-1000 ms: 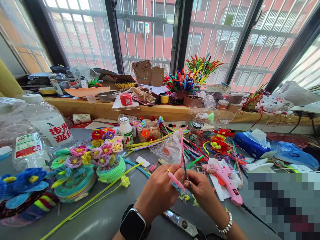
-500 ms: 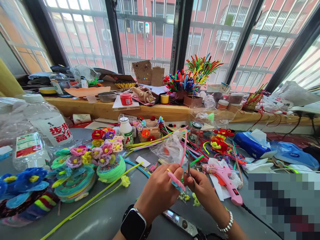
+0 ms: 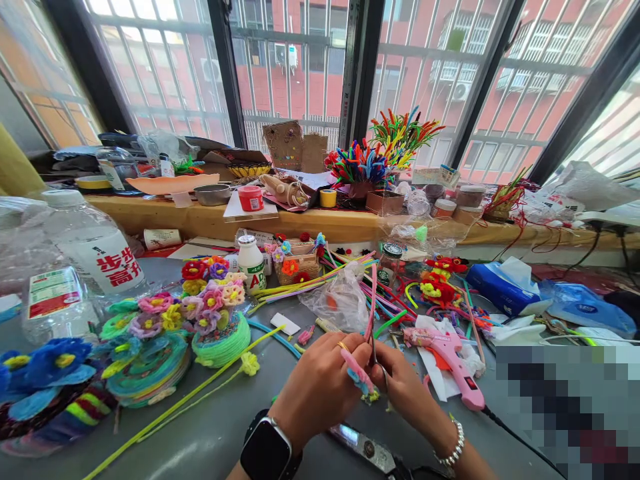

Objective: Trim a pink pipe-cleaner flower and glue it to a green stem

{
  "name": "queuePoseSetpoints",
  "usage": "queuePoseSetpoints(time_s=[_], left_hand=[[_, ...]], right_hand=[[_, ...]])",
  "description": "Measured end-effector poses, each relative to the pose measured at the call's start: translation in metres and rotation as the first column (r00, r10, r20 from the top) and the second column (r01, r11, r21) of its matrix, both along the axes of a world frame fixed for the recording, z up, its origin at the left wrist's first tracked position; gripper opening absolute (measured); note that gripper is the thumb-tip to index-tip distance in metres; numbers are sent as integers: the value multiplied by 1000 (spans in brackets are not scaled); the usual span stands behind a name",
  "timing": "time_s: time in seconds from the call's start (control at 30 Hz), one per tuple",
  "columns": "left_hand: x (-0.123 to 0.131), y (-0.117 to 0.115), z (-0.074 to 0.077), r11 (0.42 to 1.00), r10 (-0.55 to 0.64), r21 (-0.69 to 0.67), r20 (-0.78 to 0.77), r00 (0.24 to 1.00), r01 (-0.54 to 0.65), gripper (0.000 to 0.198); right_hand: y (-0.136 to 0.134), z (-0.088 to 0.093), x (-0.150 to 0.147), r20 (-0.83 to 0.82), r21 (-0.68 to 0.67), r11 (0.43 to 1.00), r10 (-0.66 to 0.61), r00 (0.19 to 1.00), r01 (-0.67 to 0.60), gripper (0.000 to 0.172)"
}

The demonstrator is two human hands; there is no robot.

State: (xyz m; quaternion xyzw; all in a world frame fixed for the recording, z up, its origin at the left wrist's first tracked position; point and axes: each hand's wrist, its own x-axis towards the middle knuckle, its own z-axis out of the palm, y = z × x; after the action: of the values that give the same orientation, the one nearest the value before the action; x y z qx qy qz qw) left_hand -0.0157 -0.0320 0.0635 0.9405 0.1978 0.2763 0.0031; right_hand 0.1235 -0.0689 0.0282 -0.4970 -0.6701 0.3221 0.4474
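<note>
My left hand [image 3: 317, 380], with a ring and a black watch [image 3: 267, 448], is closed on a pink pipe cleaner [image 3: 373, 297] whose long end stands up above the fingers. A curled pink and blue pipe-cleaner piece [image 3: 358, 372] sticks out below that hand's knuckles. Small metal scissors [image 3: 374, 347] are in my right hand [image 3: 407, 380], close against the left fingers. Their blades are beside the pink stem; whether they are closed on it I cannot tell. Beneath the hands lies a larger metal tool with dark handles [image 3: 367, 450], partly hidden.
Pipe-cleaner flower pots [image 3: 220, 340] crowd the left, with a long yellow pipe cleaner [image 3: 185, 393] before them. A pink glue gun [image 3: 447, 360] with a black cord lies at right. Behind are a plastic bag [image 3: 345, 297], a glass jar [image 3: 390, 263] and a tissue pack [image 3: 503, 287].
The scissors have moved down and left, from beside the pink stem to close against it at the left fingers. The curled pink and blue piece has tilted downward.
</note>
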Motion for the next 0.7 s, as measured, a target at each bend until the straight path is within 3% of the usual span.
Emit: queuePoseSetpoints(time_s=[0.5, 0.7], left_hand=[[-2, 1, -1, 999, 35, 30, 36, 999, -36, 11], [-2, 3, -4, 997, 67, 35, 103, 992, -71, 13]], right_hand=[[4, -8, 3, 68, -11, 975, -222, 973, 223, 47], [0, -3, 3, -87, -28, 997, -75, 993, 73, 54]])
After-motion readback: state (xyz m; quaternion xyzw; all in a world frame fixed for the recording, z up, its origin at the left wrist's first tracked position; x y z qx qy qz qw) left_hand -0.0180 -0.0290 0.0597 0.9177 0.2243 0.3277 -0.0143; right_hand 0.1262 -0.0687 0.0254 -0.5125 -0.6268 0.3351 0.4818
